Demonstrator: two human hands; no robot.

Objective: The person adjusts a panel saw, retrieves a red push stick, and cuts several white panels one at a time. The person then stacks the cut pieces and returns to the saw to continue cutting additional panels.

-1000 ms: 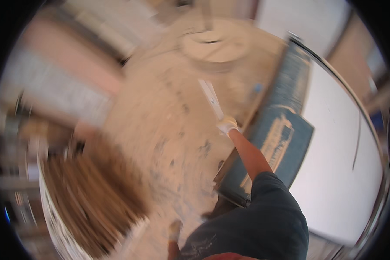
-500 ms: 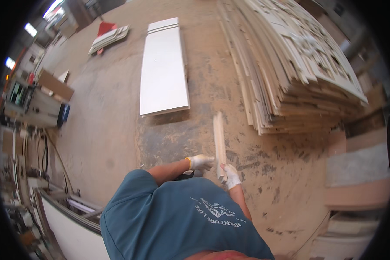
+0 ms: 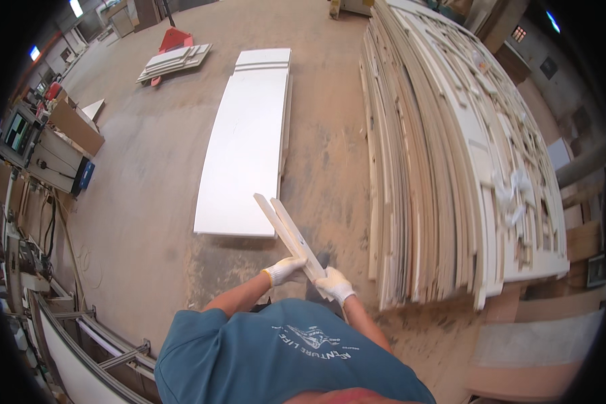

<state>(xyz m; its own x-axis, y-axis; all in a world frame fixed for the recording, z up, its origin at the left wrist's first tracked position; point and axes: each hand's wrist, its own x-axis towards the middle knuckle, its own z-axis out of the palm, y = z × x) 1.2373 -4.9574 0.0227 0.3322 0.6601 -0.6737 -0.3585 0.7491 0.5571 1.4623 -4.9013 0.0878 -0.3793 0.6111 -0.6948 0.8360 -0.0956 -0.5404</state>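
Note:
Two pale wooden strips (image 3: 291,232) slant forward and to the left from my hands, side by side with a narrow gap at their far ends. My right hand (image 3: 335,283), in a white knit glove, is closed round their near ends. Against the strips' left side, a little farther along, my left hand (image 3: 287,269) grips them in a matching glove; its fingertips are partly hidden. The far tips overlap, in view, the near right corner of a low stack of white panels (image 3: 242,148) on the floor.
At the right rises a tall stack of boards (image 3: 424,168) with loose offcuts and crumpled plastic on top. A red pallet jack (image 3: 176,38) carrying several boards stands far left. A control console with a screen (image 3: 50,158) and a metal-framed machine (image 3: 108,343) line the left side.
The strips have swung from pointing straight ahead to pointing forward-left. My left hand, apart from them before, now holds them. The panel stack and the tall board stack appear closer.

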